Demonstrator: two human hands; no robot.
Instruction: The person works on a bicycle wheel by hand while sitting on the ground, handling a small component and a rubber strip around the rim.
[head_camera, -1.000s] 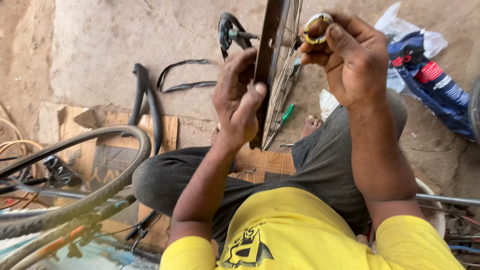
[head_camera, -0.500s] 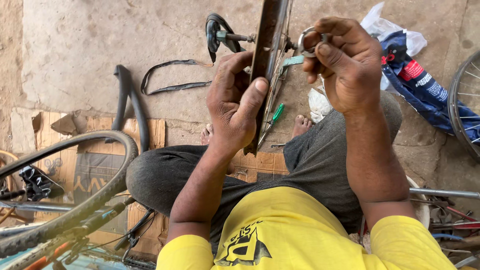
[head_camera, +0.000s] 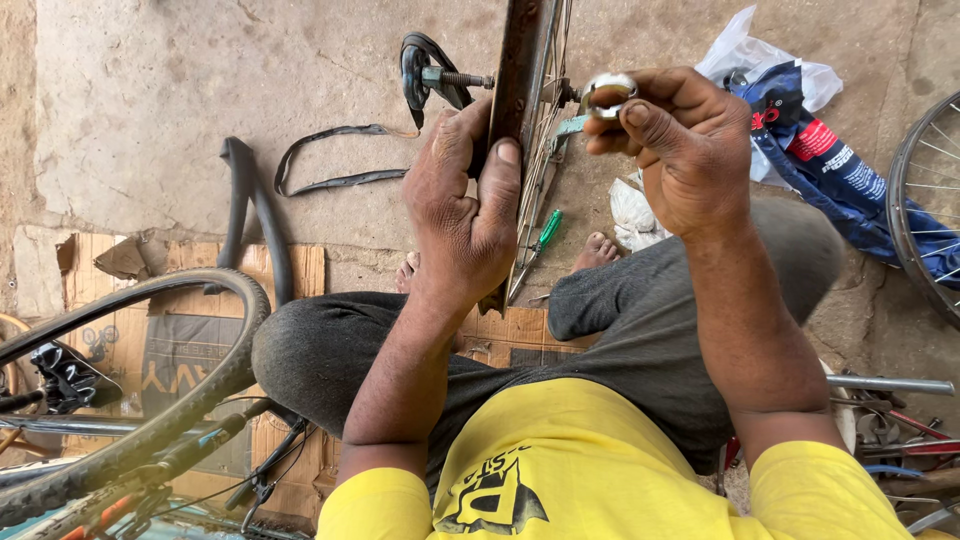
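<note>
A crumpled white plastic bag (head_camera: 748, 45) lies at the top right on the concrete, with a dark blue packet bearing a red and white label (head_camera: 825, 160) just below it, slanting down to the right. Flattened brown cardboard (head_camera: 190, 300) with dark printing sits under my left knee.

My left hand (head_camera: 465, 205) is wrapped around the rusty bicycle wheel rim (head_camera: 518, 70), thumb pressed on its outer face. The rim stands on edge between my legs, its long line running up and away from me, spokes (head_camera: 535, 190) fanning to the right. My right hand (head_camera: 690, 150) pinches a small round metal part (head_camera: 606, 93) at the hub, fingertips closed on it. A green-handled screwdriver (head_camera: 548, 230) lies on the ground beyond the spokes.
</note>
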